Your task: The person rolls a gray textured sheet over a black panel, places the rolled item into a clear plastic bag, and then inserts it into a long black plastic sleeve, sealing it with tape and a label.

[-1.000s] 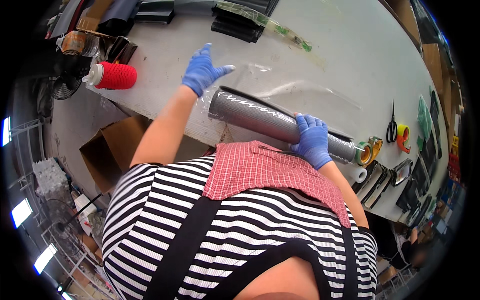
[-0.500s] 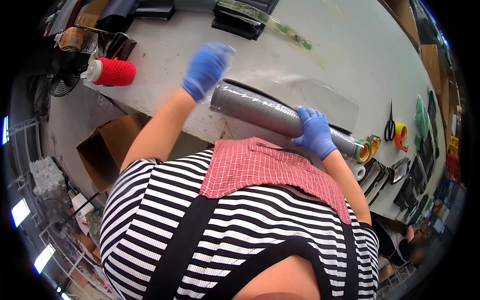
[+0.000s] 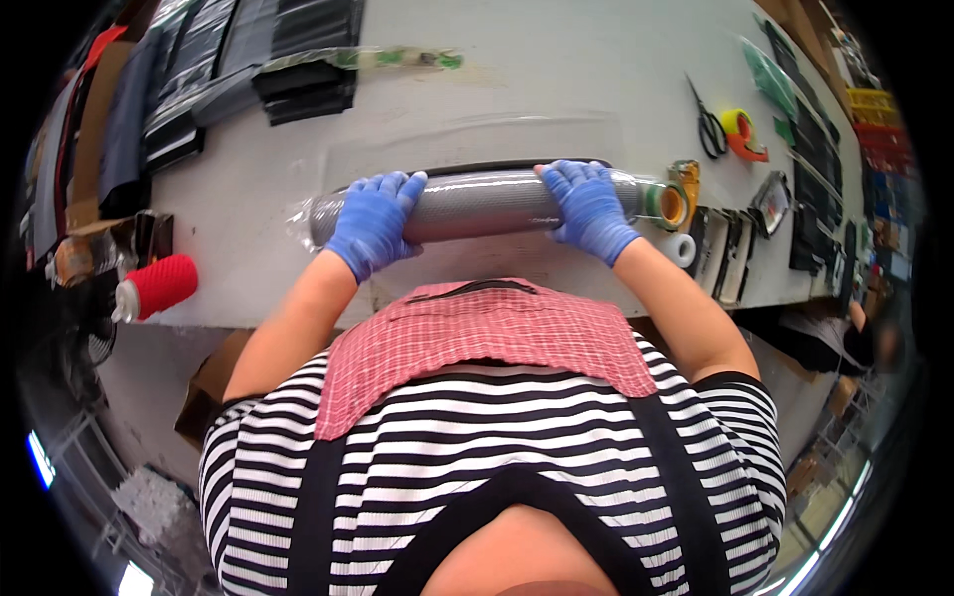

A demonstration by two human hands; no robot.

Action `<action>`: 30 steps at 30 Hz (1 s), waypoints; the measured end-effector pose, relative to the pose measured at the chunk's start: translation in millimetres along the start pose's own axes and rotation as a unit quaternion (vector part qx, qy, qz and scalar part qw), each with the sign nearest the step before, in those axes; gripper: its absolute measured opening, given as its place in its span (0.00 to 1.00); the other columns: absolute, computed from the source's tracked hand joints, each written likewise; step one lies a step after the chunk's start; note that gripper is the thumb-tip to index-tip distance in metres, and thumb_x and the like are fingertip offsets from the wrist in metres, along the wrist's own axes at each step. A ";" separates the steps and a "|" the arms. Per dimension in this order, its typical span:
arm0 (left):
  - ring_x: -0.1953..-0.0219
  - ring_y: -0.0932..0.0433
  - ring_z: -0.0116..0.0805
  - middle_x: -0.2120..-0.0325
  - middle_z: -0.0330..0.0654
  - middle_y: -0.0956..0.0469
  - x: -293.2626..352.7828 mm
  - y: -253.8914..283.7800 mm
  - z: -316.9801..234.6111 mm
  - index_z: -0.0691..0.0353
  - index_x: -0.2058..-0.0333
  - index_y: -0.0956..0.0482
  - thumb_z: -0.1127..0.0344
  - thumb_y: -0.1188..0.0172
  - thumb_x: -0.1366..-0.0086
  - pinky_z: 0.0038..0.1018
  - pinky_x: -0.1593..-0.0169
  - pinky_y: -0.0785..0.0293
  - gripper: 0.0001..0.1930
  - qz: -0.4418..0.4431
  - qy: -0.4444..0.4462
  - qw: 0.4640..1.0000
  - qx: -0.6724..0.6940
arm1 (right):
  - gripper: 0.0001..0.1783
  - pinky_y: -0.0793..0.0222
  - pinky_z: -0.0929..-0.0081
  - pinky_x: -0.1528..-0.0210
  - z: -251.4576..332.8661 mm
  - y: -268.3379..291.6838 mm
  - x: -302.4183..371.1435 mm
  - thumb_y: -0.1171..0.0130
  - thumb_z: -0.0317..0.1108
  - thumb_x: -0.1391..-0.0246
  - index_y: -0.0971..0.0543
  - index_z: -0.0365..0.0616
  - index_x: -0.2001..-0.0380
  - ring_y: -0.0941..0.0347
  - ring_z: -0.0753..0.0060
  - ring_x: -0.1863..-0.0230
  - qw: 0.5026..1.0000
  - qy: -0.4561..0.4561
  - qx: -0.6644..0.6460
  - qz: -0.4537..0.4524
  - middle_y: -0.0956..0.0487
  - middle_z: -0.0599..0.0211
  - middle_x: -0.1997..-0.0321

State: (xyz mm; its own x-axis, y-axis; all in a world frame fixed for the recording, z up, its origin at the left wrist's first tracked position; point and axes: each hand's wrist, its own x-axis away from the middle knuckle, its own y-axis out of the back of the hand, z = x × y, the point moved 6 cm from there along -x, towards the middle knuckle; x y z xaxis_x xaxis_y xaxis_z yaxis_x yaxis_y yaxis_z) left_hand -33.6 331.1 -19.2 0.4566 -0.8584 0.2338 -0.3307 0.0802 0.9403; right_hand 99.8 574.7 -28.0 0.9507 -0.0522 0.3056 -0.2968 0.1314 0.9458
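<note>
A grey textured roll (image 3: 475,206) in clear plastic film lies crosswise on the table in front of me. My left hand (image 3: 373,221), in a blue glove, is closed over the roll near its left end. Towards the right end, my right hand (image 3: 590,211), also gloved in blue, grips it with the fingers over the top. Loose clear film (image 3: 299,221) sticks out past the left end. A flat sheet of the film (image 3: 467,136) spreads over the table beyond the roll. What lies under the roll is hidden.
Right of the roll are tape rolls (image 3: 674,207), a white roll (image 3: 680,249), black scissors (image 3: 710,131) and a yellow-and-orange tape dispenser (image 3: 743,135). A red bottle (image 3: 162,286) lies at the left table edge. Black packages (image 3: 308,60) sit at the far left.
My left hand has come down from the air onto the roll's left end. The roll now lies more level across the view, and my right hand still holds it.
</note>
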 end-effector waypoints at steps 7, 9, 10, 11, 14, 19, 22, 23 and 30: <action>0.43 0.27 0.55 0.46 0.56 0.26 44.7 -4.3 141.4 0.63 0.42 0.31 0.50 0.20 0.60 0.41 0.39 0.32 0.47 0.221 0.151 0.941 0.208 | 0.54 0.39 0.57 0.35 -18.2 2.5 -29.4 0.23 0.52 0.67 0.35 0.51 0.34 0.32 0.54 0.37 0.995 0.027 -0.005 0.101 0.28 0.57 0.38; 0.43 0.27 0.55 0.47 0.56 0.25 66.7 21.9 166.2 0.64 0.41 0.31 0.47 0.21 0.59 0.41 0.39 0.32 0.48 0.153 0.184 0.966 0.101 | 0.55 0.37 0.57 0.35 -19.8 3.3 -37.4 0.23 0.52 0.68 0.35 0.51 0.34 0.32 0.53 0.37 0.993 0.033 0.000 0.114 0.27 0.56 0.39; 0.43 0.27 0.54 0.48 0.57 0.24 75.2 37.8 176.6 0.65 0.41 0.31 0.45 0.23 0.57 0.41 0.39 0.32 0.48 0.086 0.202 0.976 -0.004 | 0.55 0.37 0.57 0.35 -20.5 2.2 -39.5 0.23 0.51 0.68 0.35 0.50 0.34 0.32 0.52 0.37 0.993 0.037 0.003 0.113 0.27 0.56 0.39; 0.41 0.28 0.54 0.47 0.56 0.25 63.4 54.0 153.0 0.64 0.40 0.33 0.45 0.24 0.54 0.41 0.37 0.34 0.47 -0.012 0.142 0.990 0.004 | 0.55 0.37 0.58 0.36 -19.7 2.3 -40.2 0.23 0.51 0.68 0.35 0.50 0.34 0.32 0.51 0.37 0.993 0.036 0.010 0.115 0.27 0.56 0.39; 0.38 0.32 0.52 0.42 0.52 0.29 6.6 71.0 0.9 0.61 0.36 0.35 0.50 0.26 0.50 0.41 0.34 0.39 0.45 -0.021 -0.024 0.999 0.009 | 0.54 0.36 0.57 0.36 -19.4 1.2 -36.1 0.23 0.50 0.68 0.34 0.48 0.35 0.31 0.51 0.37 0.991 0.038 -0.013 0.129 0.26 0.55 0.40; 0.42 0.29 0.47 0.48 0.48 0.27 -14.0 -10.1 -23.4 0.56 0.39 0.34 0.54 0.26 0.53 0.44 0.37 0.38 0.43 -0.026 0.033 0.998 -0.035 | 0.52 0.35 0.57 0.36 -8.8 5.0 -37.2 0.23 0.50 0.69 0.31 0.46 0.38 0.31 0.50 0.38 0.987 0.032 -0.060 0.143 0.26 0.53 0.41; 0.40 0.30 0.46 0.45 0.50 0.28 16.8 -17.1 -24.8 0.55 0.38 0.34 0.54 0.26 0.52 0.44 0.34 0.41 0.43 0.045 0.022 0.999 -0.013 | 0.53 0.35 0.58 0.35 10.5 -21.8 -13.8 0.23 0.50 0.69 0.32 0.44 0.37 0.32 0.47 0.37 0.973 0.060 -0.100 0.199 0.26 0.50 0.40; 0.40 0.30 0.46 0.45 0.50 0.28 22.7 -23.8 -27.1 0.55 0.37 0.35 0.53 0.26 0.51 0.44 0.33 0.41 0.43 0.091 0.021 0.995 -0.021 | 0.55 0.36 0.58 0.34 16.2 -27.5 -4.1 0.22 0.51 0.71 0.32 0.41 0.37 0.33 0.46 0.37 0.974 0.063 -0.112 0.184 0.27 0.48 0.39; 0.36 0.33 0.46 0.41 0.50 0.31 -6.9 -22.5 -60.3 0.58 0.35 0.38 0.49 0.26 0.51 0.46 0.31 0.43 0.47 0.048 0.006 0.998 -0.047 | 0.48 0.41 0.61 0.30 -3.1 -36.2 -23.2 0.30 0.56 0.57 0.31 0.37 0.37 0.35 0.44 0.34 0.956 0.064 -0.234 0.165 0.30 0.43 0.38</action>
State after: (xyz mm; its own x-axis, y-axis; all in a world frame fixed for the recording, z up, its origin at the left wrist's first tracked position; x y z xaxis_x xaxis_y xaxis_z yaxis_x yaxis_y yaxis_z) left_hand 20.6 365.8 -27.0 0.4357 -0.8386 0.3269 -0.2951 0.2100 0.9321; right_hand 88.8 574.2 -69.8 0.8238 0.1866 0.5353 -0.5393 0.5493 0.6383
